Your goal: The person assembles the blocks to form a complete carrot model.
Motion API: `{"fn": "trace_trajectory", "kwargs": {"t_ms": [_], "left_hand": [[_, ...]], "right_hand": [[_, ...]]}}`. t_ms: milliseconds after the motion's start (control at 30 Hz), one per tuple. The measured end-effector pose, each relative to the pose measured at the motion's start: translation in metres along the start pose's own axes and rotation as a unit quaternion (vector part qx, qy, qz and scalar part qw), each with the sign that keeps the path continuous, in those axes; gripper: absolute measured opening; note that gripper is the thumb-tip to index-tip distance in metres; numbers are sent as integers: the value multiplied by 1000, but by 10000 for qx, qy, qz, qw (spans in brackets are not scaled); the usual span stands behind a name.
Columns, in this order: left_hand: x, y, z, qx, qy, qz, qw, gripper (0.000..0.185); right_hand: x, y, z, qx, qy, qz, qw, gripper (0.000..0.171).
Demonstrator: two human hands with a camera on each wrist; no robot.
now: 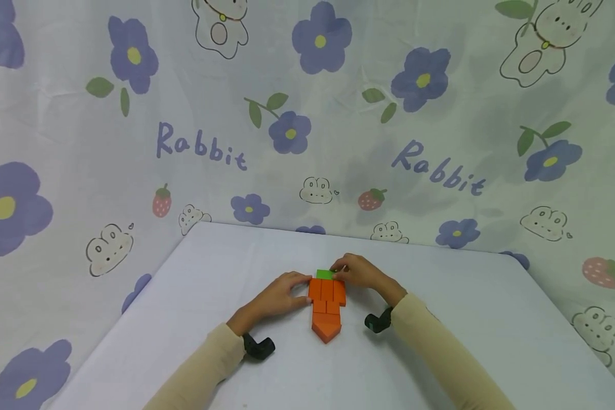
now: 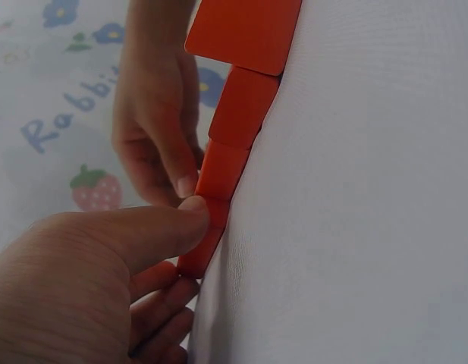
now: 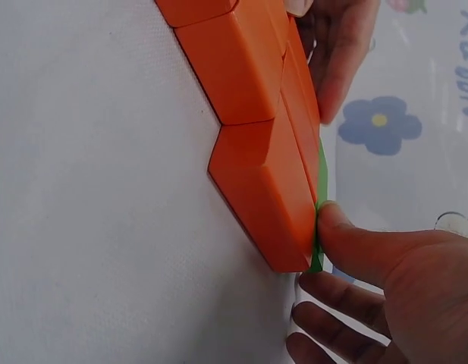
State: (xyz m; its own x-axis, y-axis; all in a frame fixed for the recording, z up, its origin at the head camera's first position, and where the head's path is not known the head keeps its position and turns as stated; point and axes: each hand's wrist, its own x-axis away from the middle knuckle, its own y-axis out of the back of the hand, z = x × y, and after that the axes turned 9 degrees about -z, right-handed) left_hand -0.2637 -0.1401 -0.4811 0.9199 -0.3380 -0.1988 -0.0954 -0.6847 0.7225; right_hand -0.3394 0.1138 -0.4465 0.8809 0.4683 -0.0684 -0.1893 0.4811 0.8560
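Note:
On the table, flat orange blocks (image 1: 326, 307) lie joined in a carrot-like shape, with a pointed block (image 1: 326, 330) at the near end. A green block (image 1: 324, 274) sits against the far end. My left hand (image 1: 282, 293) is at the shape's left side, its thumb and index finger spanning the upper left orange block (image 2: 199, 254). At the far right corner, my right hand (image 1: 357, 270) pinches the green block, with the thumb (image 3: 336, 216) against it and the fingers round its end. Much of the green block is hidden in the right wrist view.
White cloth covers the table (image 1: 441, 341). Behind it hangs a curtain (image 1: 338, 114) printed with flowers, rabbits and strawberries. Black wrist devices stick out by my left wrist (image 1: 258, 347) and right wrist (image 1: 378, 322).

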Motion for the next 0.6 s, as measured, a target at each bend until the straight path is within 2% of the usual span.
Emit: {"fn": "trace_trajectory", "kwargs": {"t_ms": [367,467,600], "left_hand": [[-1,0,1,-21,-51,-41,10000,58],[0,-1,2,-14,-33,-37,10000,58],[0,0,1,-7,-16,-49,10000,58]], "right_hand": [[5,-1,2,-49,20,-221,9997,25],[11,3,1,-101,17,-614,9981,25],[24,19,-3,-95,213,-1166,9929,22]]}}
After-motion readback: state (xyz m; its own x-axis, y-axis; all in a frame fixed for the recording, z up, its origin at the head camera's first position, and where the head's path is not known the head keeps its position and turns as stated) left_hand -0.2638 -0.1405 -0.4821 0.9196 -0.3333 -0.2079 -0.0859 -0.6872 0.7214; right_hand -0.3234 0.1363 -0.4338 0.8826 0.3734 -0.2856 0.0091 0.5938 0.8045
